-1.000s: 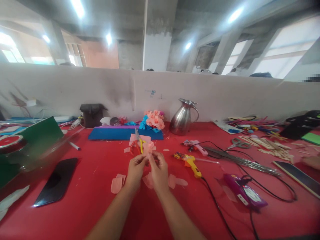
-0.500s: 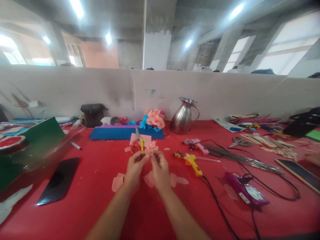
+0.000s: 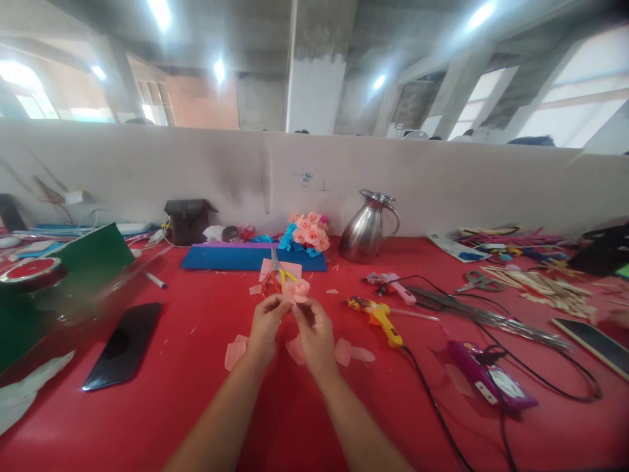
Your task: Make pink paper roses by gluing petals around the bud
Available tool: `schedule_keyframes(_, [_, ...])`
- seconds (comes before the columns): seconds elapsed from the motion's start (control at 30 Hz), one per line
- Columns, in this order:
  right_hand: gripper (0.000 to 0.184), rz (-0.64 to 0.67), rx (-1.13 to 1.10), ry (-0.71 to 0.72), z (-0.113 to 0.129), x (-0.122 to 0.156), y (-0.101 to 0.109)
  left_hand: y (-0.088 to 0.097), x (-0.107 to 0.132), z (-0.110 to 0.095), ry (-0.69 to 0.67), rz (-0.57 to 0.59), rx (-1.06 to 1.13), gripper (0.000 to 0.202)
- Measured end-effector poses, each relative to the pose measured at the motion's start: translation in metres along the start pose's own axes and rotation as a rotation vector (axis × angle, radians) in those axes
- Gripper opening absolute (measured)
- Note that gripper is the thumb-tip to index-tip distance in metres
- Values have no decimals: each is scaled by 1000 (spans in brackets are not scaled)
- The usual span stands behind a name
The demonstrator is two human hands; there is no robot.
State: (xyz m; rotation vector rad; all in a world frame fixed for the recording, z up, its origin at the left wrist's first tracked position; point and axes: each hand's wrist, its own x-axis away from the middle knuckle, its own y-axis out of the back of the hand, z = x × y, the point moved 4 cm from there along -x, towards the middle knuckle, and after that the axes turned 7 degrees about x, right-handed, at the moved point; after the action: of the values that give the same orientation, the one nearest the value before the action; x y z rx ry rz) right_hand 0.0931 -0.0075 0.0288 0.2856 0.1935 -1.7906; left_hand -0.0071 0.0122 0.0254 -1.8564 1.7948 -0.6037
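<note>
Both my hands are raised over the red table (image 3: 196, 406) at the centre. My left hand (image 3: 264, 328) and my right hand (image 3: 314, 335) pinch a small pink paper flower (image 3: 297, 289) between their fingertips. Loose pink paper petals (image 3: 234, 354) lie on the table under and beside my hands. Just behind the flower lie scissors with red and yellow handles (image 3: 275, 278) on a pink paper piece.
A yellow glue gun (image 3: 381, 318) with a black cord lies right of my hands, a pink glue gun (image 3: 390, 284) behind it. A steel jug (image 3: 366, 228), a paper-flower bunch (image 3: 307, 233), a blue sheet (image 3: 246, 257), a black phone (image 3: 124, 344) at left, a purple device (image 3: 486, 380).
The view has shifted slightly, so things sit a little further right. My hands stay together on the pink flower, fingers turning it slightly.
</note>
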Motion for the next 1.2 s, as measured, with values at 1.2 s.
schedule_keyframes(1.2, [16, 95, -46, 32, 7, 1, -3, -9, 8, -13, -176, 53, -117, 10])
